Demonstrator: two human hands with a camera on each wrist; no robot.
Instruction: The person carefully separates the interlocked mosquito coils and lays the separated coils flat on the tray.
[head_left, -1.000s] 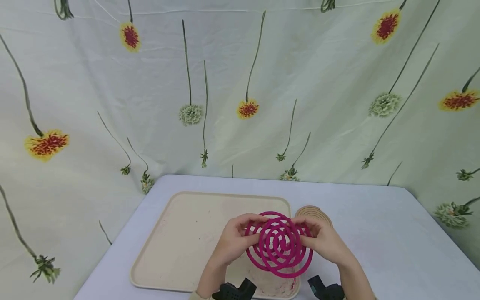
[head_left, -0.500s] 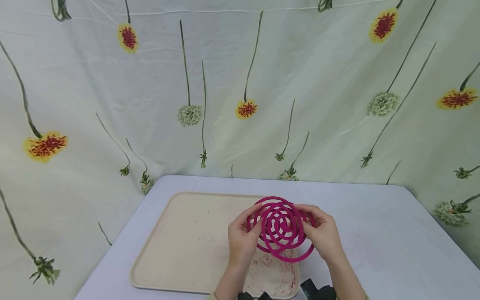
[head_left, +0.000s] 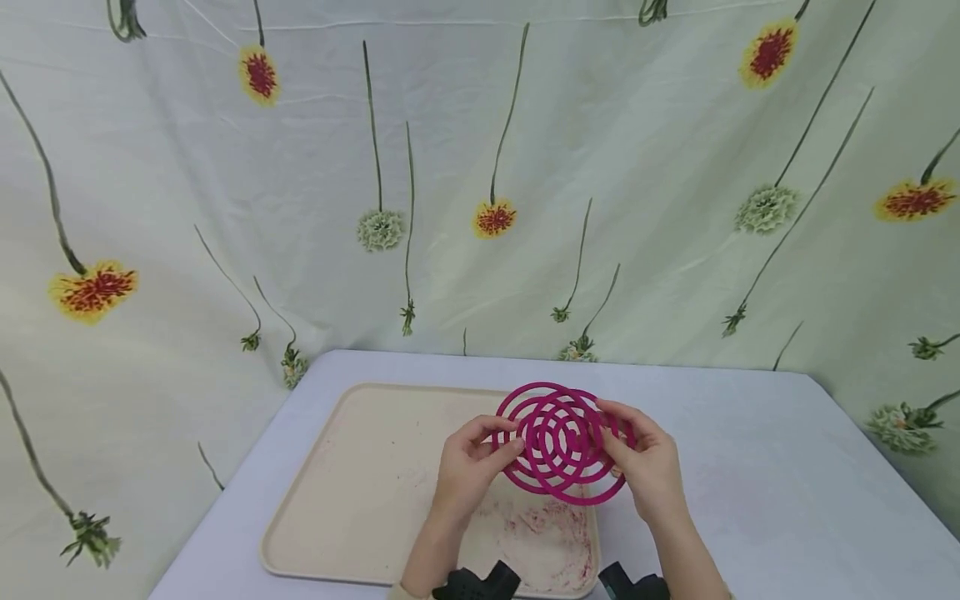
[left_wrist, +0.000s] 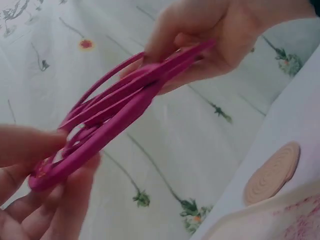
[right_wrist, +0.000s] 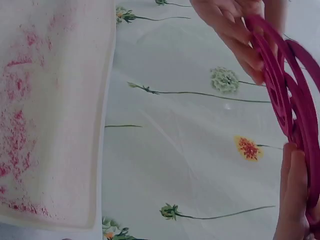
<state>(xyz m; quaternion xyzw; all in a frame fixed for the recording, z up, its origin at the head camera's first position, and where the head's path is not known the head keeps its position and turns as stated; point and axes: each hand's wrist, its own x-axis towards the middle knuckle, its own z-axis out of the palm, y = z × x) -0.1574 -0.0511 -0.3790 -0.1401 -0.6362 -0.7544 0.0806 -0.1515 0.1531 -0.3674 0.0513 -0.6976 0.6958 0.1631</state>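
Two magenta mosquito coils (head_left: 573, 440), overlapping and apparently interlocked, are held up over the right end of the tray. My left hand (head_left: 461, 467) pinches their left edge between thumb and fingers. On the opposite side, my right hand (head_left: 648, 458) pinches the right edge. Seen nearly edge-on in the left wrist view, the coils (left_wrist: 125, 110) show slight gaps between their rings. In the right wrist view the two coils (right_wrist: 307, 135) spread apart a little toward the right. A tan spiral coil (left_wrist: 272, 172) lies beside the tray, mostly hidden behind the right hand in the head view.
A beige tray (head_left: 375, 483) with magenta dust smeared on its right end lies on the white table (head_left: 750, 467). Behind the table hangs a flower-printed cloth (head_left: 435, 283). Black wrist cameras (head_left: 480, 583) sit on both wrists.
Both hands have lifted the magenta coils up and away from the body. The left fingers have shifted their pinch on the edge. The tan coil has become mostly covered in the head view.
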